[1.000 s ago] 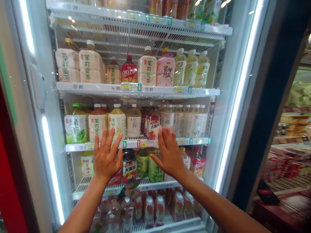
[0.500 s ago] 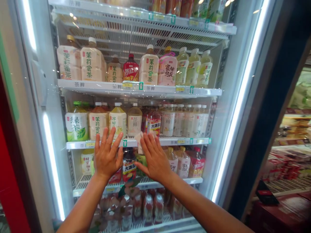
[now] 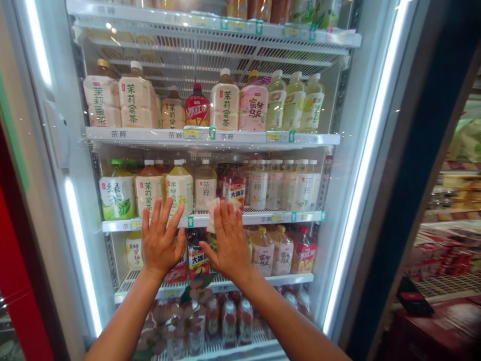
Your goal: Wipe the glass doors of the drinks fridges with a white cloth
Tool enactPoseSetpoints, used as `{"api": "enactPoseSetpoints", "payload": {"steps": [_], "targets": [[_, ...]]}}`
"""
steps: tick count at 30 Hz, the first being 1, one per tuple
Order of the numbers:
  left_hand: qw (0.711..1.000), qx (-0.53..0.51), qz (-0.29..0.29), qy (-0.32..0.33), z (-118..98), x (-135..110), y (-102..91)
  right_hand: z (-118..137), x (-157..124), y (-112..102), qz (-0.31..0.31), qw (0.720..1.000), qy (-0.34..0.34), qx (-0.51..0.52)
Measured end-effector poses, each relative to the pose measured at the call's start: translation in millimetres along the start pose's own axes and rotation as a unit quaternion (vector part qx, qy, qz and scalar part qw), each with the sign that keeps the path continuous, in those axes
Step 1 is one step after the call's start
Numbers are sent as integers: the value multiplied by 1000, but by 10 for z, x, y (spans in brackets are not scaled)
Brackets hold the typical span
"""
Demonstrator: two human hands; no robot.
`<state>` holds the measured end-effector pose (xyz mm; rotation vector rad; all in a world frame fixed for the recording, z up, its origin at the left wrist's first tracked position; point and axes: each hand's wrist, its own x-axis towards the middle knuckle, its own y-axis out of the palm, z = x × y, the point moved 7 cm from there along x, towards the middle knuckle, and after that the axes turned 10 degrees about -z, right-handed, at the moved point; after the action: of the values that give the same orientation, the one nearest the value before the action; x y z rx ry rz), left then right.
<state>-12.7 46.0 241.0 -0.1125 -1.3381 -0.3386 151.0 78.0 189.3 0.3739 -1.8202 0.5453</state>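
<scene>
1. Left hand [image 3: 162, 245] and right hand [image 3: 228, 245] sit side by side with a gap between them, palms turned to the glass door [image 3: 263, 153].
2. On the left one I see straight, spread fingers; I can't tell how firmly it meets the glass.
3. On the right one the fingers lie straight and close together, thumb out to the left. Beneath them is a white tissue [image 3: 212, 216], between hand and door, its crumpled edge showing left of the fingers.
4. Beyond the glass, the shelf [image 3: 251, 218] near fingertip height carries a big green-capped bottle [image 3: 117, 198] at left and a row of white-capped bottles [image 3: 259, 189] at right.
5. One level lower, to the right of my right hand, I count two yellow-capped bottles [image 3: 262, 254] and, beside them, a red-capped bottle [image 3: 304, 254].
6. One level above fingertip height, a red bottle [image 3: 197, 111] stands near the middle, with a pink-labelled bottle [image 3: 254, 109] farther right.
7. Bright light strips [image 3: 370, 150] line both sides.
8. Far right, outside the cooler, I see packaged goods [image 3: 438, 245] above a dark red box [image 3: 439, 331].
</scene>
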Motion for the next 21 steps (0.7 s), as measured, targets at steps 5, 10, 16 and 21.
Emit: {"api": "enactPoseSetpoints", "payload": {"steps": [5, 10, 16, 21], "targets": [[1000, 1, 12, -4, -3, -2, 1, -13, 277, 22, -26, 999, 23, 9], [1000, -4, 14, -6, 7, -15, 0, 176, -509, 88, 21, 1000, -5, 1], [1000, -3, 15, -6, 1, 4, -7, 119, 334, 85, -21, 1000, 6, 15], [1000, -4, 16, -10, -1, 4, -5, 194, -53, 62, 9, 1000, 26, 11]]}}
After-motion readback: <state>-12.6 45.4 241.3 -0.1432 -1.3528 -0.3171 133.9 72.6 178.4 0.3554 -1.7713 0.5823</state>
